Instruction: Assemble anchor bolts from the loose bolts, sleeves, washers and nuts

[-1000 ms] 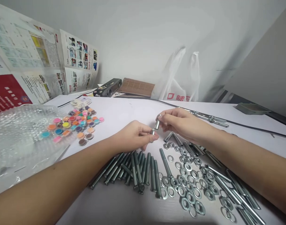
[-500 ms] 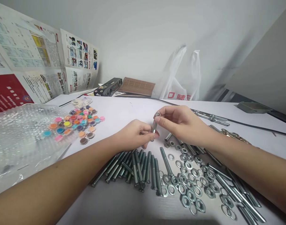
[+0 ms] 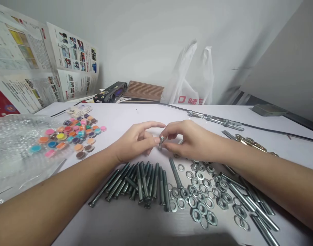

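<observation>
A short metal bolt (image 3: 161,141) is held above the white table between both hands, its end turned towards me. My right hand (image 3: 191,141) pinches it between thumb and forefinger from the right. My left hand (image 3: 137,140) has its thumb against the bolt from the other side; its forefinger stretches out above and the other fingers curl, partly hidden. Most of the bolt's length is concealed. Below the hands lies a heap of long dark bolts (image 3: 143,182). To their right are many loose nuts and washers (image 3: 202,196), with one bolt (image 3: 175,172) lying beside them.
Metal tubes (image 3: 245,201) lie under my right forearm. Assembled anchor bolts (image 3: 215,119) rest near a black cable. Colourful small pots (image 3: 69,135) and bubble wrap (image 3: 15,150) are at left. Behind stand a white plastic bag (image 3: 189,82) and a propped printed sheet (image 3: 71,61).
The bolt has tipped from upright to pointing towards me. My right hand has come lower beside it, and my left forefinger has straightened. The whole view has shifted slightly.
</observation>
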The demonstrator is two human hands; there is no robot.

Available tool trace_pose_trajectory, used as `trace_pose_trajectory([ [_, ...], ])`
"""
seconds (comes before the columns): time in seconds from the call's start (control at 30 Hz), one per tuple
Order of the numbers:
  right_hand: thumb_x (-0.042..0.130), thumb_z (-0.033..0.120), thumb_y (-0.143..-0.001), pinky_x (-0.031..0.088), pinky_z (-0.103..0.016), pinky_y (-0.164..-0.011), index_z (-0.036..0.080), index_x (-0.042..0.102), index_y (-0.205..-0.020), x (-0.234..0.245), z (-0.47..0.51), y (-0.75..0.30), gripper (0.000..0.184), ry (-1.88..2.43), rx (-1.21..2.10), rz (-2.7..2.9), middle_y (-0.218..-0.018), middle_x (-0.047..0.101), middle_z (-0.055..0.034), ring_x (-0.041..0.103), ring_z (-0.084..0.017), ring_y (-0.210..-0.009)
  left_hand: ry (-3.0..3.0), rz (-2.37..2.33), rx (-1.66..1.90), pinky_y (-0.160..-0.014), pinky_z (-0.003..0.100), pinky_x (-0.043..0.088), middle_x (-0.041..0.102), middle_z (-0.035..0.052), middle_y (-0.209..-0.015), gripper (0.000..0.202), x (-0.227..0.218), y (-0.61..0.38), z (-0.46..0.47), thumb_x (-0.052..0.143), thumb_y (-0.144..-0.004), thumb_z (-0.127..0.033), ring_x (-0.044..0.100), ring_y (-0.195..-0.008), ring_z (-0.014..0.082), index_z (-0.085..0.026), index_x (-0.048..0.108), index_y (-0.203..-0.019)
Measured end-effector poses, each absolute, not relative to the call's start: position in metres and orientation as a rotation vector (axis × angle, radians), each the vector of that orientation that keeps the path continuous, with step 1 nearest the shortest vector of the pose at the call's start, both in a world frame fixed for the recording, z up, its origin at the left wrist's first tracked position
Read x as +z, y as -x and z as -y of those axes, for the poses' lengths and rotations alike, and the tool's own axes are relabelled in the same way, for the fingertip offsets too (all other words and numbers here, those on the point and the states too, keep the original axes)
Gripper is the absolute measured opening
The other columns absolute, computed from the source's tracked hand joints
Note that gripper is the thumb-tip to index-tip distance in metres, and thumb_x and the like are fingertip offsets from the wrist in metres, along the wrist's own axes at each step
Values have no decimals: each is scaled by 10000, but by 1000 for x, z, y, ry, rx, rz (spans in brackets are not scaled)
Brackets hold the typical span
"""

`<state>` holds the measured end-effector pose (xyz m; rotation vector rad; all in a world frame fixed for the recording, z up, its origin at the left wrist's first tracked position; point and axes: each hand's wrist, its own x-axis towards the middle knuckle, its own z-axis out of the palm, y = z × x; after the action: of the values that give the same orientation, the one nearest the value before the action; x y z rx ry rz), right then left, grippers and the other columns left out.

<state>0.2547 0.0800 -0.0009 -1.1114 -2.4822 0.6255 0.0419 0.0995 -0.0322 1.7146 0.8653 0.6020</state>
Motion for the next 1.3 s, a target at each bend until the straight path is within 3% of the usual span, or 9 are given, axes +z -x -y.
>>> trace_pose_trajectory([
  [0.13, 566, 262, -856, 389, -288, -606, 152, 704, -828, -5, -82, -257, 178, 1181, 634, 2544, -712, 645, -7, 521, -115, -640, -1744, -942, 663, -489, 145, 344, 493, -56, -476, 600, -38, -45, -102, 674, -796, -535, 423, -455, 26, -191, 634, -1285],
  [0.27, 576, 341, -869, 384, -290, -594, 178, 740, -840, -1, -81, -259, 232, 1239, 601, 2545, -738, 666, -17, 539, -119, -644, -1736, -1004, 684, -449, 140, 333, 528, -29, -483, 545, -43, -47, -103, 701, -777, -523, 416, -433, 17, -167, 713, -1189],
  [0.43, 570, 318, -867, 368, -283, -549, 163, 722, -758, -1, -79, -258, 243, 1317, 603, 2532, -686, 656, -11, 524, -107, -591, -1738, -1035, 673, -430, 119, 326, 501, -40, -446, 520, -41, -48, -101, 731, -764, -474, 407, -419, 8, -173, 714, -1188],
  [0.57, 548, 295, -875, 387, -275, -561, 170, 736, -796, -6, -79, -256, 239, 1311, 602, 2510, -699, 668, -14, 528, -106, -598, -1750, -1067, 694, -429, 103, 347, 534, -28, -442, 491, -42, -50, -101, 743, -750, -481, 423, -410, 6, -153, 746, -1115],
  [0.7, 590, 383, -866, 411, -272, -552, 197, 766, -863, 9, -77, -261, 256, 1473, 576, 2539, -724, 687, -18, 569, -114, -598, -1763, -1141, 729, -406, 88, 334, 538, -27, -419, 409, -42, -52, -100, 745, -745, -477, 422, -378, 9, -143, 755, -981],
  [0.83, 600, 475, -861, 315, -250, -421, 208, 729, -736, 35, -65, -272, 322, 1485, 711, 2752, -566, 593, 10, 439, -83, -445, -1750, -1145, 694, -383, 88, 339, 524, -63, -423, 347, -39, -54, -98, 724, -763, -472, 414, -351, 14, -169, 676, -923],
  [0.93, 626, 516, -823, 279, -245, -387, 250, 737, -761, 43, -51, -277, 295, 1520, 806, 2954, -585, 594, 12, 444, -99, -443, -1772, -1126, 678, -395, 91, 366, 522, -77, -438, 308, -38, -54, -97, 705, -783, -449, 450, -366, 25, -181, 632, -919],
  [1.1, 647, 403, -745, 332, -244, -398, 306, 741, -803, 34, -38, -273, 147, 1605, 821, 2999, -753, 677, 13, 581, -163, -556, -1829, -1134, 670, -424, 83, 369, 502, -74, -421, 314, -41, -54, -100, 682, -801, -459, 436, -375, 15, -185, 661, -952],
  [1.3, 597, 346, -765, 367, -252, -441, 281, 758, -826, 31, -42, -267, 184, 1611, 966, 3050, -742, 677, -13, 591, -176, -586, -1749, -1149, 685, -431, 83, 360, 506, -65, -421, 389, -43, -53, -102, 696, -786, -497, 439, -395, 15, -192, 698, -1027],
])
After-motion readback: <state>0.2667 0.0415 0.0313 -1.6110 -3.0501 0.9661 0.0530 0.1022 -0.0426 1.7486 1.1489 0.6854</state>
